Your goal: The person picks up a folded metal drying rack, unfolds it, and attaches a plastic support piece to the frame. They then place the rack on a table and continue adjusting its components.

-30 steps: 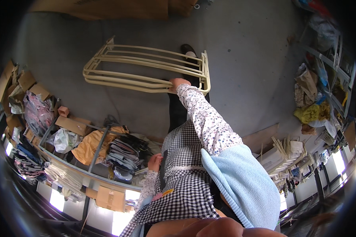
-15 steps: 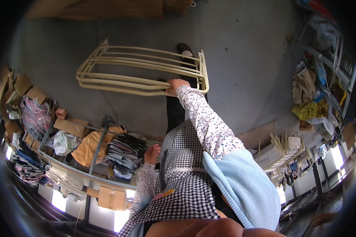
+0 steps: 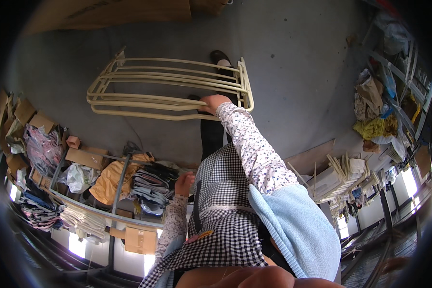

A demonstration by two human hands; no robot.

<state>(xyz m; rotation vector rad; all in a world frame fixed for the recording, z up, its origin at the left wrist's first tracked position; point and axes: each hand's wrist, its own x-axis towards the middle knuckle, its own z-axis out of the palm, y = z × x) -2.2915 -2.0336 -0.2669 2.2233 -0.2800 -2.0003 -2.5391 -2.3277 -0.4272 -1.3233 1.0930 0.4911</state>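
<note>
My right hand (image 3: pixel 214 102) is closed around the near tube of a cream metal rack (image 3: pixel 165 87). The rack is made of several long bent tubes joined by end frames, and it is held out in front of my legs, above the floor. One dark shoe (image 3: pixel 220 58) shows just past its right end; part of my leg is hidden behind the tubes. At the left side of my black-and-white checked apron (image 3: pixel 224 192), my left hand (image 3: pixel 184 184) hangs with nothing in it, its fingers loosely curled and apart from the rack.
Shelving (image 3: pixel 118 185) on the left carries folded dark clothes (image 3: pixel 150 184), an orange cloth bundle (image 3: pixel 111 178), bags and cardboard boxes. A brown cardboard piece (image 3: pixel 129 13) lies at the far side. On the right stand a metal frame (image 3: pixel 403 86) with bags and more cream racks (image 3: pixel 343 177).
The rack and my right hand have shifted slightly, the rack's left end moving a little left. My grip on it stays. My left hand has turned slightly beside the apron.
</note>
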